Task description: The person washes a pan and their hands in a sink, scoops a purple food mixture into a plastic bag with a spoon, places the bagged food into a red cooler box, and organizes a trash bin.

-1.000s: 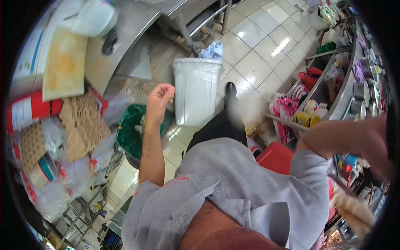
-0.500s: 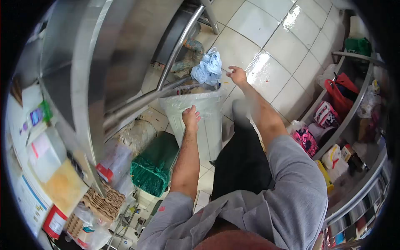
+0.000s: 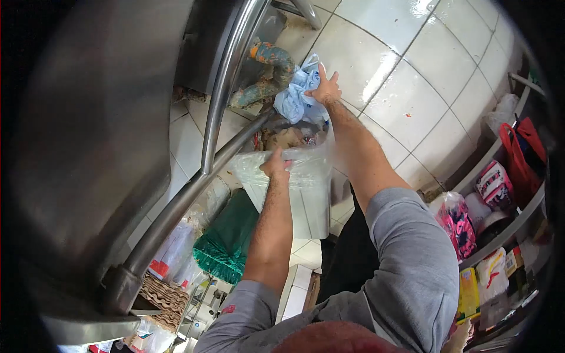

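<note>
A white bin [image 3: 294, 197] with a clear plastic liner stands in front of me, full of mixed waste, with brown scraps at its mouth. My left hand [image 3: 275, 165] is at the near rim, its fingers bent over the liner's edge. On the far side of the bin lies a crumpled light blue plastic bag [image 3: 297, 97]. My right hand [image 3: 325, 88] touches the bag's right side with its fingers spread. How firmly the left fingers hold the liner is hard to see.
Metal rails [image 3: 219, 88] and a large steel surface [image 3: 106, 129] are on the left. A green-lined bin [image 3: 226, 241] stands beside the white one. Along the right, a shelf [image 3: 500, 235] holds bags, a red bag [image 3: 521, 153] and packages. Tiled floor [image 3: 406, 112] lies beyond.
Both hands have moved forward to the white bin, the left onto its rim and the right against the blue bag. The view has moved closer to the bin and the metal rails.
</note>
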Demonstrator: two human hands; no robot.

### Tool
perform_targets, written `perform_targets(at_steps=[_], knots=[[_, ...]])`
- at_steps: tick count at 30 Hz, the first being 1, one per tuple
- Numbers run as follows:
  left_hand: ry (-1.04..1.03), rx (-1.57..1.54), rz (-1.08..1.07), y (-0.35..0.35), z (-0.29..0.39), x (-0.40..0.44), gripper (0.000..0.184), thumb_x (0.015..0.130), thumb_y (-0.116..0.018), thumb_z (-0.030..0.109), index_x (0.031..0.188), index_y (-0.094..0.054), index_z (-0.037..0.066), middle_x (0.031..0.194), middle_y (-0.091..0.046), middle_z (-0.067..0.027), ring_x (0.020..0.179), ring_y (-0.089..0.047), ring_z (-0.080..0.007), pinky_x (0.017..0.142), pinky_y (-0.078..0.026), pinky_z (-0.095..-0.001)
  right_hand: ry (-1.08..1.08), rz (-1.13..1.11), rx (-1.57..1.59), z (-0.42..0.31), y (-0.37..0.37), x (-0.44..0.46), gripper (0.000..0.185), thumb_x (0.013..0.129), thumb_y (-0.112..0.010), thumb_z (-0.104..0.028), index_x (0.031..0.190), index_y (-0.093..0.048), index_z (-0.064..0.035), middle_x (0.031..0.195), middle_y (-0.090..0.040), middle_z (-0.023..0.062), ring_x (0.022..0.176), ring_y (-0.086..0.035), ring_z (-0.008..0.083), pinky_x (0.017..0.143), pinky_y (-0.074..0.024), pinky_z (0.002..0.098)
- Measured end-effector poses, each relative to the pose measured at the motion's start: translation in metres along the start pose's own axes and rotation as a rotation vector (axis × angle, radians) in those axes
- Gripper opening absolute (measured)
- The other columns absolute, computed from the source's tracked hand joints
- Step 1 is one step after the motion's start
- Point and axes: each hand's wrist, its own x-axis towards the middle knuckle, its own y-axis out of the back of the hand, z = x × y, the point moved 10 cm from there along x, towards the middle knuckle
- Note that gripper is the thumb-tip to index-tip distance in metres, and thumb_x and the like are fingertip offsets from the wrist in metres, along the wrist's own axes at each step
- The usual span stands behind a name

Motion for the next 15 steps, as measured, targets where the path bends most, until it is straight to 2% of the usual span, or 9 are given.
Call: perform_targets(at_steps=[2,4,6,8,10,11,13,14,15], knots=[[-0.007,-0.009,0.036,0.002,0.002,0.018,0.047,0.07,-0.069,0.028,0.105,-0.053,0.0,0.106,-0.054,-0.0122,0.081,-0.057,-0.0284,0.077,-0.036,-0.058,-0.006,-0.01,-0.025,0.012,-0.029,0.018,0.084,0.06,-0.076,-0.034,0.132,-0.033,-0.0299,0.128,-0.04,0.0195,0.11,-0.049,0.0347,0.09,-0.0425,0.0419],[0.142,-0.028,-0.139,-0.012,-0.007,0.023,0.069,0.063,-0.07,0.016,0.114,-0.027,0.001,0.105,-0.049,-0.018,0.079,-0.055,-0.0277,0.063,-0.045,-0.0451,0.134,-0.161,0.057,0.022,-0.094,0.043,0.068,0.066,-0.068,-0.021,0.128,-0.041,-0.0271,0.112,-0.055,0.0194,0.1,-0.056,0.0318,0.085,-0.0456,0.0384],[0.131,-0.026,-0.099,-0.007,0.004,0.001,0.06,0.062,-0.068,0.013,0.109,-0.033,0.001,0.099,-0.05,-0.0164,0.076,-0.054,-0.0258,0.056,-0.044,-0.0429,0.26,-0.265,0.083,0.009,-0.106,0.013,0.054,0.068,-0.058,-0.013,0.121,-0.051,-0.0209,0.095,-0.061,0.0194,0.091,-0.06,0.0308,0.079,-0.048,0.0368],[0.123,-0.018,-0.072,0.0,0.002,-0.014,0.052,0.061,-0.067,0.01,0.104,-0.039,0.002,0.093,-0.052,-0.0148,0.073,-0.053,-0.0239,0.05,-0.042,-0.0407,0.496,-0.406,0.002,0.007,-0.153,-0.01,0.05,0.066,-0.054,-0.009,0.116,-0.055,-0.0152,0.098,-0.061,0.0189,0.091,-0.06,0.0318,0.078,-0.0487,0.0377],[0.033,-0.028,-0.122,0.006,0.008,-0.031,0.032,0.063,-0.066,0.012,0.088,-0.048,0.002,0.079,-0.052,-0.0114,0.062,-0.052,-0.0217,0.04,-0.035,-0.0389,0.494,-0.694,-0.076,0.004,-0.164,-0.061,0.048,0.071,-0.049,-0.006,0.117,-0.054,-0.0156,0.102,-0.061,0.0161,0.097,-0.059,0.0285,0.083,-0.0467,0.0349],[0.003,-0.087,-0.121,0.013,0.009,-0.049,0.023,0.064,-0.064,0.013,0.076,-0.05,0.001,0.068,-0.051,-0.009,0.051,-0.048,-0.0207,0.035,-0.029,-0.038,0.655,-0.784,-0.041,-0.002,-0.184,-0.078,0.048,0.069,-0.05,-0.006,0.116,-0.055,-0.0154,0.1,-0.063,0.0147,0.092,-0.06,0.0268,0.08,-0.048,0.0345],[-0.044,-0.085,-0.145,0.034,0.004,-0.067,0.022,0.065,-0.063,0.013,0.076,-0.049,0.0,0.068,-0.051,-0.009,0.051,-0.048,-0.0204,0.035,-0.03,-0.0375,1.044,-0.751,0.044,-0.006,-0.224,-0.117,0.048,0.066,-0.053,-0.006,0.113,-0.058,-0.0151,0.093,-0.065,0.0113,0.081,-0.062,0.023,0.071,-0.0499,0.0346],[-0.091,-0.08,-0.165,0.046,0.003,-0.076,0.022,0.065,-0.063,0.013,0.076,-0.049,0.0,0.068,-0.05,-0.009,0.05,-0.047,-0.0201,0.035,-0.031,-0.037,1.264,-0.618,0.091,-0.014,-0.213,-0.149,0.048,0.065,-0.055,-0.006,0.112,-0.059,-0.015,0.089,-0.065,0.0094,0.074,-0.062,0.021,0.065,-0.0505,0.0351],[-0.088,-0.067,-0.202,0.059,-0.001,-0.085,0.025,0.064,-0.063,0.011,0.082,-0.048,0.0,0.074,-0.051,-0.0102,0.057,-0.049,-0.0207,0.037,-0.037,-0.0364,1.073,-0.92,0.046,-0.007,-0.22,-0.169,0.05,0.064,-0.055,-0.006,0.113,-0.059,-0.0149,0.091,-0.065,0.0079,0.076,-0.062,0.0205,0.065,-0.0504,0.0349]])
